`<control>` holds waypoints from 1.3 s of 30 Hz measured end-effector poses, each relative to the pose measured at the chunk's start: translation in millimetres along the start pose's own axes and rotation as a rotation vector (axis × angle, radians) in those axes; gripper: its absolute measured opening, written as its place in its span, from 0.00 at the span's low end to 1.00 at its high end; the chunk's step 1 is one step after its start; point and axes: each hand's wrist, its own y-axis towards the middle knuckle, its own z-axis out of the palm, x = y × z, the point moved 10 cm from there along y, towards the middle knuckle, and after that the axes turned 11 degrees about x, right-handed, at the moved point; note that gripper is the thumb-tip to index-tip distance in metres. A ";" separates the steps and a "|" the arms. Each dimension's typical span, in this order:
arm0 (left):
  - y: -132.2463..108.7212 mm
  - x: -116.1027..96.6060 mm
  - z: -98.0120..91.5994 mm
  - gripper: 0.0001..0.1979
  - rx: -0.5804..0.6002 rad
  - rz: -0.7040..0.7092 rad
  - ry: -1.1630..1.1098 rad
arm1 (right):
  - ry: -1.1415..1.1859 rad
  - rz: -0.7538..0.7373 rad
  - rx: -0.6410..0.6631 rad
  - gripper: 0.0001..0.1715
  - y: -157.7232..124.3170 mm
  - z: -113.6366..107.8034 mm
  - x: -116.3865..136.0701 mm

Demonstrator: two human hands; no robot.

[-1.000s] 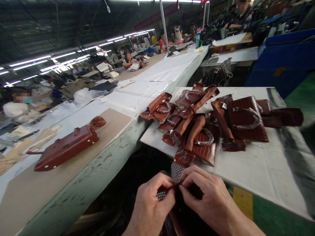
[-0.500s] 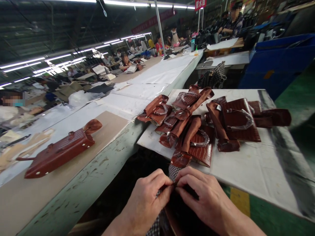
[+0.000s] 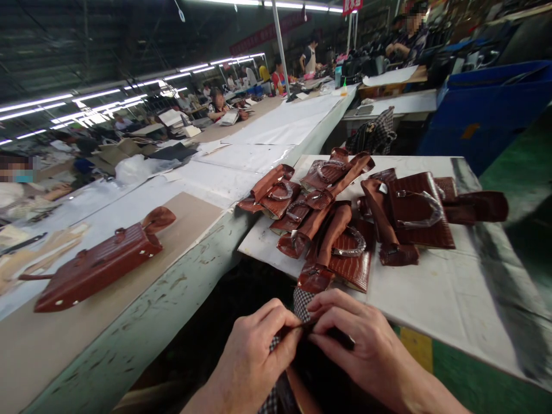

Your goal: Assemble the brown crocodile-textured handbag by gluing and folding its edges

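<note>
Head view: both hands together at lower middle, fingertips nearly meeting. Left hand pinches one end of a thin dark strip between thumb and forefinger; right hand pinches the other end, fingers curled. Strip sits in the short gap between them, over deep shadow; too small and dark to tell its make.

Checked cloth shows just behind the fingertips and again below the left hand. Brown piece beneath the hands, mostly in shadow.

Ahead and to the right, side counter, pale top. On it, glossy brown panels in two overlapping groups, handles wrapped in clear film. The nearest panel lies at the counter's edge, just beyond the fingertips.

To the left, long counter runs away into the room. On its near part, a brown bag lies tipped over on a tan sheet, pale studs along the near side, well apart from the hands.

Blue bin beyond the panels, at right. Co-worker at far left edge.
</note>
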 end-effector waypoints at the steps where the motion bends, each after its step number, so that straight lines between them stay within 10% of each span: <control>1: 0.3 -1.7 -0.7 0.08 -0.008 0.009 0.006 | 0.017 0.004 -0.042 0.08 -2.2 -2.3 -1.9; 39: 13.5 -13.2 10.7 0.12 0.044 0.139 0.319 | 0.487 0.491 -0.026 0.15 -17.3 9.7 -56.8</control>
